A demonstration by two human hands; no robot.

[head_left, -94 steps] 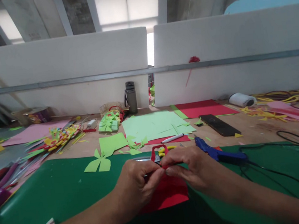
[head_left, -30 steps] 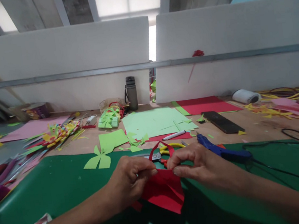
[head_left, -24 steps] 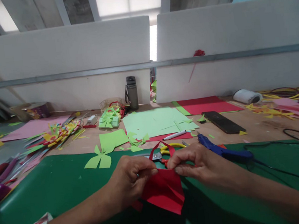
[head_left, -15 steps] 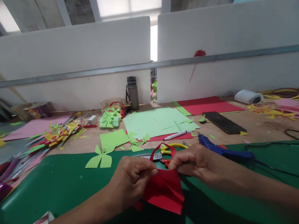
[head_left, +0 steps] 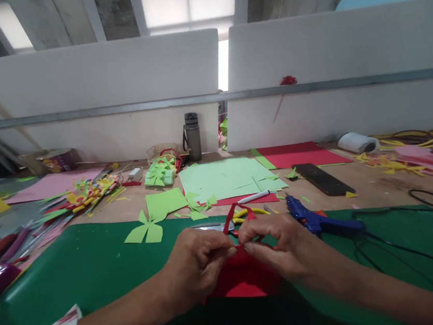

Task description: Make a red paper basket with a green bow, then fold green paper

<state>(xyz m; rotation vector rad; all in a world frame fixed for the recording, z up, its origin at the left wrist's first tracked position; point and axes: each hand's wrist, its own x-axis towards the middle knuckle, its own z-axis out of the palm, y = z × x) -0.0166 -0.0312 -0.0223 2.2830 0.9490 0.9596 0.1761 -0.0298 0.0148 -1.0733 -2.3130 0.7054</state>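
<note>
A red paper bag (head_left: 249, 279) with a looped red strip at its top hangs between my hands, above the green mat (head_left: 138, 302). My left hand (head_left: 206, 260) pinches its upper edge from the left. From the right, my right hand (head_left: 268, 242) pinches the same edge close by, fingertips almost meeting. Behind the bag lie scissors (head_left: 251, 212) with yellow handles, partly hidden by the red loop and my right hand. A blue glue gun (head_left: 325, 220) rests to the right of my right hand, its cable running off right.
Light green sheets (head_left: 222, 177) lie beyond the mat, with a white marker (head_left: 254, 197) before them. A cut green paper shape (head_left: 146, 229) sits left. A black phone (head_left: 326, 178), red paper (head_left: 301, 154) and a dark bottle (head_left: 192, 136) stand or lie farther back.
My hands have come closer together along the bag's top edge. The bag has turned, and its lower part now sits flatter and wider between them.
</note>
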